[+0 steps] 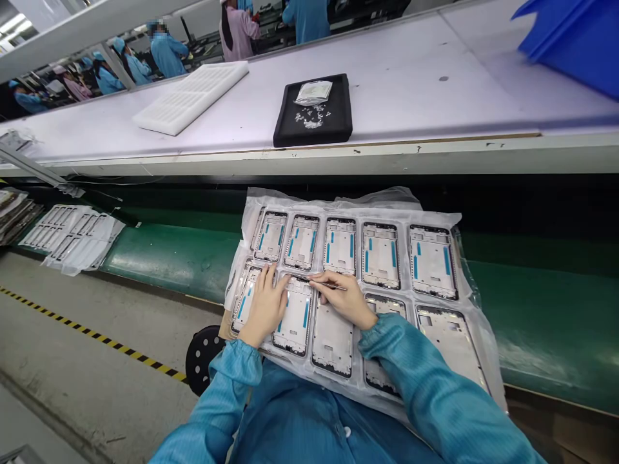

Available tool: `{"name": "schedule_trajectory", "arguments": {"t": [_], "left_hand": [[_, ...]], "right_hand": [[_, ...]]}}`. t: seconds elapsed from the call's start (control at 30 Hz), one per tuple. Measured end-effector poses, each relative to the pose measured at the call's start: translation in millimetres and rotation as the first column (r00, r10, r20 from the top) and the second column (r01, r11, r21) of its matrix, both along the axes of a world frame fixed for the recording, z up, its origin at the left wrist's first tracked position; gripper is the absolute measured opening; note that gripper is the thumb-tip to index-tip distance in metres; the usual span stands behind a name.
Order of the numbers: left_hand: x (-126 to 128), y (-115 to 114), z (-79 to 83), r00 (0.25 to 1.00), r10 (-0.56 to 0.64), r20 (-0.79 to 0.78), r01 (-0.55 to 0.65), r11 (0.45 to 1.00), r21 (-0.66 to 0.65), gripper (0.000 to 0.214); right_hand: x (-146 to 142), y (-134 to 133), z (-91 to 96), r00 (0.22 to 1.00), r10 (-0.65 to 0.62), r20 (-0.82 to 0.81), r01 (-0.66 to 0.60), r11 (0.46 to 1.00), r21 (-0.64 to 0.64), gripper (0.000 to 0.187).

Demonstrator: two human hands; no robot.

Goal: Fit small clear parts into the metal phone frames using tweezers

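A clear plastic tray [360, 403] lies before me with two rows of metal phone frames. My left hand [265, 303] rests on it with fingers spread, its fingertips at the top left of a front-row phone frame [294, 325] bearing blue strips. From the right, my right hand [351, 301] pinches slim dark tweezers [336, 285], whose tip is near the same frame's top edge. Whether the tip holds anything is too small to tell. Blue strips also show on the back-row frames, such as the phone frame [380, 254]. The front-row phone frame [333, 335] to the right shows none.
On the shelf [411, 84] above stand a black tray [341, 109] with small clear pieces and a bag [314, 92], a white slotted tray [193, 93] and a blue bin [580, 45]. A green surface [159, 251] runs beneath, with stacked trays [72, 232]. Several co-workers sit beyond.
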State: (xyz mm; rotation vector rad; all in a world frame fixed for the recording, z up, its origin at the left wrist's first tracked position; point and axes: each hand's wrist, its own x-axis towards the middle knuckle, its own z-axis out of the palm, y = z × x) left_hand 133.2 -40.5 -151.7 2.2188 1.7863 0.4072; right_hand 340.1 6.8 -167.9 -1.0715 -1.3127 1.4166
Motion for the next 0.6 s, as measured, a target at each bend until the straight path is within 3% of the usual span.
{"name": "schedule_trajectory", "arguments": {"t": [0.43, 0.6], "left_hand": [[2.7, 0.6, 3.3, 0.987, -0.034, -0.155, 0.037, 0.999, 0.017, 0.053], [3.6, 1.1, 2.3, 0.969, -0.054, -0.243, 0.061, 0.998, 0.018, 0.056]], "right_hand": [[2.5, -5.1, -4.0, 0.993, -0.006, 0.114, -0.026, 0.962, 0.272, 0.022], [2.2, -4.6, -2.4, 0.993, -0.014, 0.121, -0.024, 0.951, 0.307, 0.018]]}}
